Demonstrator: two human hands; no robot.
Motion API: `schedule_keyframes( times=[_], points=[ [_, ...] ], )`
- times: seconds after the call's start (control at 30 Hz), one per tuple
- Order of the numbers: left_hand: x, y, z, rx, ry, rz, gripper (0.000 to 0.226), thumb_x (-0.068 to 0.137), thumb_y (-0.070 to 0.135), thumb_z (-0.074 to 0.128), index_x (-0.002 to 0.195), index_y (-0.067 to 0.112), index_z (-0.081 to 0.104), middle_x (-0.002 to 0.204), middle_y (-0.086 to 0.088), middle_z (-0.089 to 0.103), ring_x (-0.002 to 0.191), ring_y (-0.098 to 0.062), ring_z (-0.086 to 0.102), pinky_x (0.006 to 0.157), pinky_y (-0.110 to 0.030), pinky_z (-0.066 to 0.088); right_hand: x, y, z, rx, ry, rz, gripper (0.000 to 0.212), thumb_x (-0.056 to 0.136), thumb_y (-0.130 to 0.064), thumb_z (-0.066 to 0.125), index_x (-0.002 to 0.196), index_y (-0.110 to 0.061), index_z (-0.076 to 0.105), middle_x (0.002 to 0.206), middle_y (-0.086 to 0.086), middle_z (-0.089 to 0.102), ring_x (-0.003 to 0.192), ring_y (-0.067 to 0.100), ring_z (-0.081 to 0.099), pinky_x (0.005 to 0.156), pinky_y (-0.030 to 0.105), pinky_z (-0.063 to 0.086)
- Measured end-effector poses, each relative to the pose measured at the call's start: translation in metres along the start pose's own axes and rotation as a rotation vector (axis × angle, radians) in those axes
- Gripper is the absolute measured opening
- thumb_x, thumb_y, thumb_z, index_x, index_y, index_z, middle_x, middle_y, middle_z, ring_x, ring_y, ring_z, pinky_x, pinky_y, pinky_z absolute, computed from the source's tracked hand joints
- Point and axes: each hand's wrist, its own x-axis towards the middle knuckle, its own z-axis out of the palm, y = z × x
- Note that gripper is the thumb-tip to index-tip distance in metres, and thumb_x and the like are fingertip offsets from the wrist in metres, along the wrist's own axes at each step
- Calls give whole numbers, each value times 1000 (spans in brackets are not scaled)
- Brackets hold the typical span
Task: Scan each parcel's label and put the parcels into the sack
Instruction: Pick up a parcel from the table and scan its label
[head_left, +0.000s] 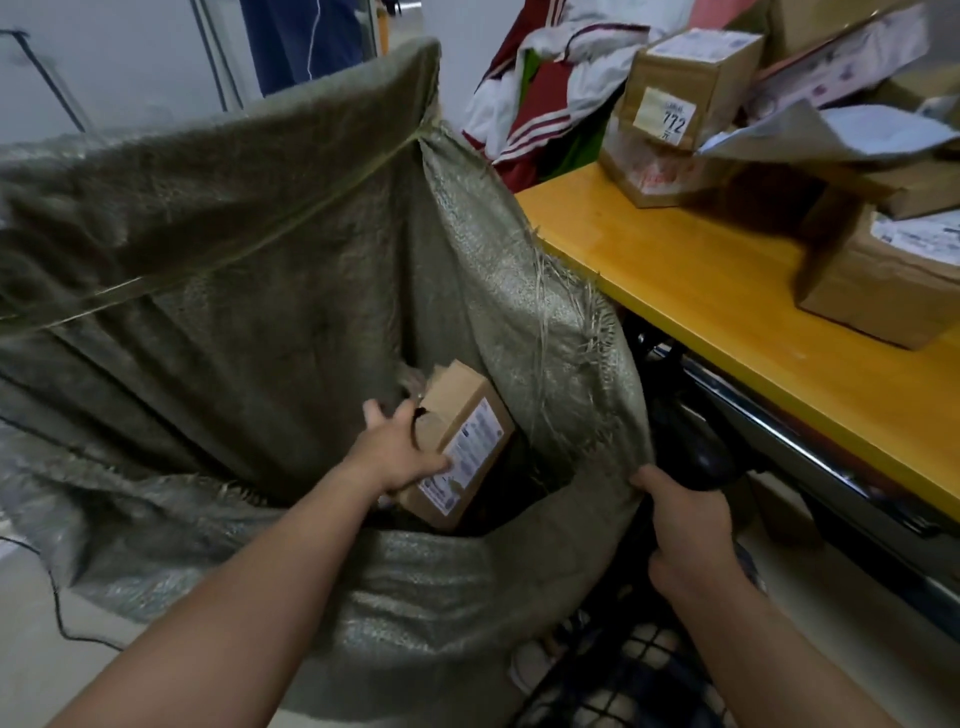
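Pretty sure this is a small courier drop-off or parcel sorting room, not a real warehouse. Up and right of the right hand (680, 525), a yellow table (701, 291) is stacked with boxes (691, 88) wearing shipping labels, one stickered 772 (667, 119), plus a grey mailer (810, 135). The left hand (400, 452) grips a labelled parcel (462, 441) inside a big woven sack (260, 249); the right hand holds its rim.
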Motion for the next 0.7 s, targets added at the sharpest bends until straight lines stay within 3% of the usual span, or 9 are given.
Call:
schedule_keyframes(
  times=[0.07, 0.2, 0.3, 0.43, 0.6, 0.7],
  points=[
    [3, 0, 9, 99, -32, 60, 99, 69, 59, 74, 149, 35, 21, 148, -13, 6, 126, -37, 42, 106, -37, 40, 4, 6, -3, -15, 5, -19, 20, 82, 0, 66, 100, -10, 66, 90, 8, 68, 81, 25, 64, 62, 32, 51],
    [10, 2, 24, 112, -10, 74, 111, 67, 61, 76, 150, 23, 13, 143, -13, 38, 129, -30, 39, 106, -43, 34, 9, 15, 2, -68, -21, -101, 19, 81, 2, 67, 84, -17, 67, 72, 1, 70, 72, 21, 66, 56, 28, 50],
    [15, 11, 15, 289, 80, 120, 89, 79, 65, 60, 146, 17, 26, 148, -10, 37, 140, -28, 27, 113, -51, 17, 16, 18, 9, -131, -36, -181, 25, 80, 2, 68, 83, -23, 65, 76, 0, 69, 74, 19, 65, 57, 28, 50],
    [9, 43, -17, 176, 253, 281, 51, 92, 42, 55, 132, 11, 48, 133, -13, 49, 123, -32, 44, 103, -42, 39, 25, 10, 9, -274, -86, -284, 25, 80, -5, 73, 93, -25, 62, 84, -5, 65, 82, 14, 62, 62, 27, 48],
    [-20, 107, -39, 56, 426, 548, 34, 93, 33, 56, 122, 14, 57, 124, -8, 56, 117, -26, 50, 97, -38, 43, 17, -33, 7, -445, -122, -556, 29, 76, -20, 80, 91, -34, 60, 84, -18, 63, 79, 1, 59, 70, 24, 46],
    [-38, 159, -37, 16, 427, 710, 33, 94, 33, 55, 122, 17, 57, 124, -4, 56, 117, -22, 50, 96, -35, 41, 8, -66, -11, -429, -65, -626, 19, 79, -23, 78, 93, -22, 65, 69, -2, 67, 65, 15, 65, 60, 28, 51]
  ],
)
